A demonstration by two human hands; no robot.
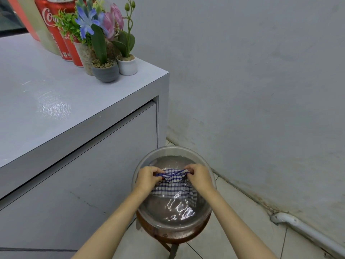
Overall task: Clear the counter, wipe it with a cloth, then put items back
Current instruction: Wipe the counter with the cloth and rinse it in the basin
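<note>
hands [147, 177] [198, 175] (both pinching) on cloth [173, 184] over basin [136, 176]

Left hand [147, 177] and right hand [198, 175] gripping a blue checked cloth [173, 184] over a water-filled clear bowl [141, 165] on a wooden stool [173, 238], white table [56, 101] alongside with red cans [61, 40] and potted flowers [106, 42].

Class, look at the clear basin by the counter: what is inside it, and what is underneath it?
Inside the basin: water and a blue-checked cloth, gripped by the left hand and right hand. Beneath: a brown wooden stool, its seat mostly covered.
</note>
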